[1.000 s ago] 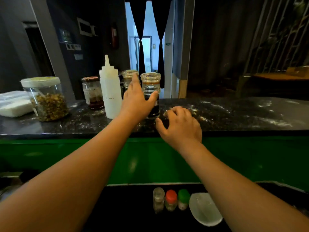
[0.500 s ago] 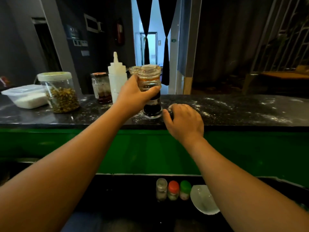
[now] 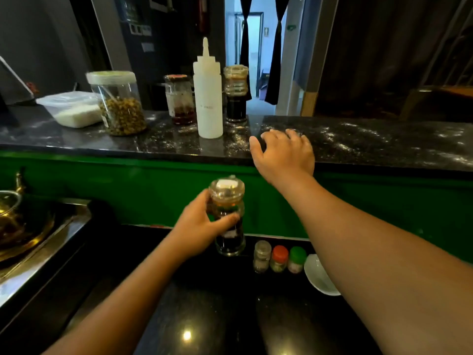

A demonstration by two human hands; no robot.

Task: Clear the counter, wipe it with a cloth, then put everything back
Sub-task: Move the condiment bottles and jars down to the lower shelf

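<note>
Change noted: the glass jar (image 3: 228,201) of dark liquid, which 0.5 s ago was being lifted off the upper counter (image 3: 371,147), is now down at the lower counter (image 3: 204,316). It is just left of 3 small shakers (image 3: 279,258) and a white dish (image 3: 317,278). The left hand (image 3: 198,229) is wrapped around the jar's middle, thumb in front and fingers behind. The jar is upright, but motion blur prevents confirming whether its base touches the surface. The right hand (image 3: 282,152) has not left the upper counter's front edge and lies palm down, fingers curled over a small dark shape by the thumb. Whether it grips that shape, or what the shape is, cannot be determined. The 2 hands are well apart, 1 on each level. Outstanding on the upper counter: a squeeze bottle (image 3: 207,98), a second dark-liquid jar (image 3: 236,96) just behind it to the right, a red-stained jar (image 3: 180,101), a large lidded jar (image 3: 119,103) of dried contents, and a plastic tub (image 3: 74,108) of white material further left. Assessment: clearing is under way, with 1 item relocated and 5 remaining. The pale dusty smears across the stone suggest wiping has not begun, and no cloth is identifiable in view. Risk: the jar is close beside the shakers, so release calls for care.
</note>
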